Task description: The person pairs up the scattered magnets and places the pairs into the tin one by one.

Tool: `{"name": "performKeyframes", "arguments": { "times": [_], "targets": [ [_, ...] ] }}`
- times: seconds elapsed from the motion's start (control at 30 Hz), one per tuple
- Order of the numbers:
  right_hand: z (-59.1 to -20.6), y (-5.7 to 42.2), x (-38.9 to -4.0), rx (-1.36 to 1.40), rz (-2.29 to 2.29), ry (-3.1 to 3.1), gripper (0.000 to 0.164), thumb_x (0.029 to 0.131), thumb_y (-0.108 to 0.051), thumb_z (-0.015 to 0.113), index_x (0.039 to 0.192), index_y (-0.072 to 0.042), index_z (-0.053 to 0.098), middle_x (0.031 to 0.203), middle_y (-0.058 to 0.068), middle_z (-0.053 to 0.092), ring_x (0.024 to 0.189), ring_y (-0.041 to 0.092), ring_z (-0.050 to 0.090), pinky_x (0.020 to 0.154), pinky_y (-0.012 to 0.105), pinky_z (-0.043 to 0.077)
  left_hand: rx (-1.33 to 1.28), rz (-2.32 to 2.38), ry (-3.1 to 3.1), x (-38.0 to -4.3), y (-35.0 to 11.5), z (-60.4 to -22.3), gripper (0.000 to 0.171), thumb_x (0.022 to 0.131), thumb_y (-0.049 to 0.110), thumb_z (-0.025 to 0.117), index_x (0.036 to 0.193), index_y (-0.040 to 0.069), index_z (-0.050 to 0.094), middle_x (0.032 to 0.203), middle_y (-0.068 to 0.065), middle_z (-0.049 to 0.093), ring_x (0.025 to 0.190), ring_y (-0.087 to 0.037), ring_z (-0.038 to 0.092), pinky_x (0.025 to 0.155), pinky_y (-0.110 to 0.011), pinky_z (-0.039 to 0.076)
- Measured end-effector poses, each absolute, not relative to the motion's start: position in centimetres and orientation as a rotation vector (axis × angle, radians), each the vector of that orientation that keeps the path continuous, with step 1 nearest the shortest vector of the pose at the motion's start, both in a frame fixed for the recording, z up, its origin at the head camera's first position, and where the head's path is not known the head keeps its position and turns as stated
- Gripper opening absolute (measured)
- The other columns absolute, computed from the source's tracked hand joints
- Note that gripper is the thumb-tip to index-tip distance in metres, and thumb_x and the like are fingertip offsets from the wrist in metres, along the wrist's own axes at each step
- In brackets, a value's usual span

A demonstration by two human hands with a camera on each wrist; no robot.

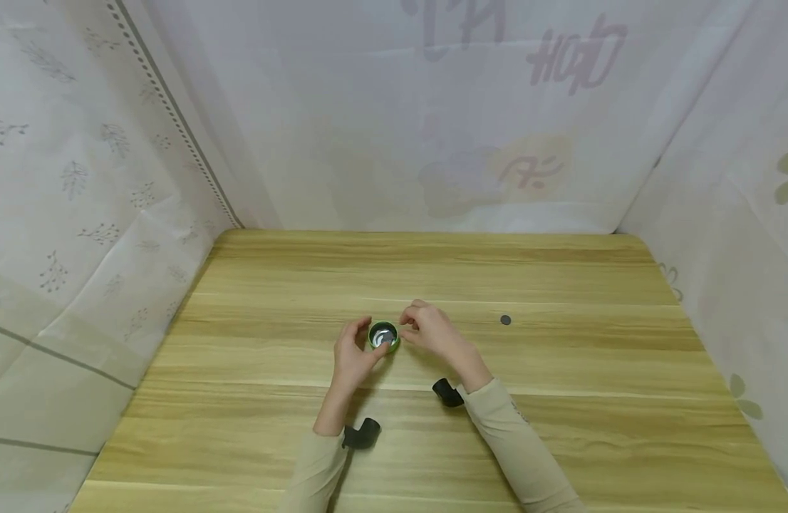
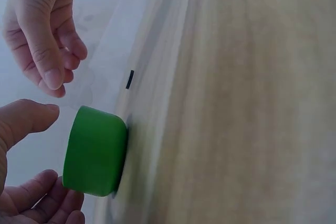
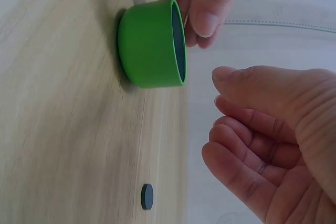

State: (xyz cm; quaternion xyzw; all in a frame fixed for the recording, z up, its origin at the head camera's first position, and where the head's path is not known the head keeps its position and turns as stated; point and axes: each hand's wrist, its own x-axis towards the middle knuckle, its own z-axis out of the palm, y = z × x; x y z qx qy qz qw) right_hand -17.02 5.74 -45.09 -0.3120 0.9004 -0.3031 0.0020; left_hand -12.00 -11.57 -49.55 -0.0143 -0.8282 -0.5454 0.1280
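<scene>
A small green cup stands upright on the wooden table, its inside dark with a bright reflection. Around its left side curves my left hand. In the left wrist view the fingers of that hand are right at the cup's side, while the thumb extends above the rim with a gap. My right hand hovers beside the cup on the right, fingers loosely bent. The right wrist view shows nothing between its thumb and fingers. To the right a dark round disc lies flat.
The wood-grain table extends on all sides of the hands. Patterned white cloth hangs behind it and along both sides. A black elbow-shaped piece sits at each sleeve cuff, one by the left wrist and one by the right.
</scene>
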Motion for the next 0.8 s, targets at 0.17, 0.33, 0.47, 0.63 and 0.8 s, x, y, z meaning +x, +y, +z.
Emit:
{"name": "performKeyframes", "arguments": {
  "times": [0.17, 0.33, 0.47, 0.63, 0.8],
  "targets": [
    [-45.1, 6.4, -17.0, -0.968, -0.959, 2.836, 0.016, 0.077, -0.007, 0.075, 0.089, -0.001, 0.068, 0.081, 0.005, 0.058, 0.072, 0.015, 0.055, 0.064, 0.022, 0.048, -0.063, -1.569, -2.440, -12.5, -11.4, -49.2, 0.056, 0.071, 0.002, 0.079, 0.119, -0.010, 0.053, 0.114, -0.023, 0.055, 0.107, -0.036, 0.050, 0.096, -0.048, 0.041],
    [-45.3, 7.1, -17.0, -0.927, -0.941, 2.844, 0.015, 0.078, -0.008, 0.074, 0.090, -0.001, 0.068, 0.082, 0.004, 0.058, 0.073, 0.014, 0.055, 0.065, 0.023, 0.048, -0.130, -1.536, -2.453, -13.1, -11.0, -48.7, 0.056, 0.072, 0.003, 0.079, 0.119, -0.011, 0.053, 0.114, -0.022, 0.055, 0.106, -0.035, 0.049, 0.095, -0.048, 0.040],
    [-45.4, 7.7, -17.2, -0.915, -0.940, 2.852, 0.015, 0.079, -0.007, 0.074, 0.090, 0.000, 0.068, 0.081, 0.005, 0.058, 0.072, 0.015, 0.055, 0.064, 0.024, 0.048, -0.179, -1.505, -2.446, -13.5, -10.4, -48.4, 0.054, 0.072, 0.004, 0.079, 0.117, -0.011, 0.054, 0.113, -0.021, 0.056, 0.104, -0.035, 0.050, 0.093, -0.048, 0.042],
    [-45.5, 8.5, -17.1, -0.923, -1.012, 2.847, 0.015, 0.078, -0.005, 0.074, 0.089, 0.002, 0.067, 0.080, 0.007, 0.058, 0.072, 0.017, 0.055, 0.064, 0.027, 0.049, -0.209, -1.483, -2.422, -13.9, -9.9, -48.2, 0.051, 0.070, 0.002, 0.079, 0.114, -0.011, 0.056, 0.110, -0.021, 0.057, 0.102, -0.035, 0.052, 0.092, -0.048, 0.044],
    [-45.3, 9.2, -16.8, -0.893, -1.056, 2.849, 0.014, 0.078, -0.004, 0.074, 0.088, 0.002, 0.066, 0.081, 0.005, 0.057, 0.072, 0.017, 0.055, 0.063, 0.026, 0.049, -0.238, -1.476, -2.429, -14.2, -9.4, -48.0, 0.049, 0.071, 0.002, 0.079, 0.112, -0.011, 0.057, 0.109, -0.021, 0.057, 0.102, -0.036, 0.052, 0.092, -0.048, 0.044]
  ]
}}
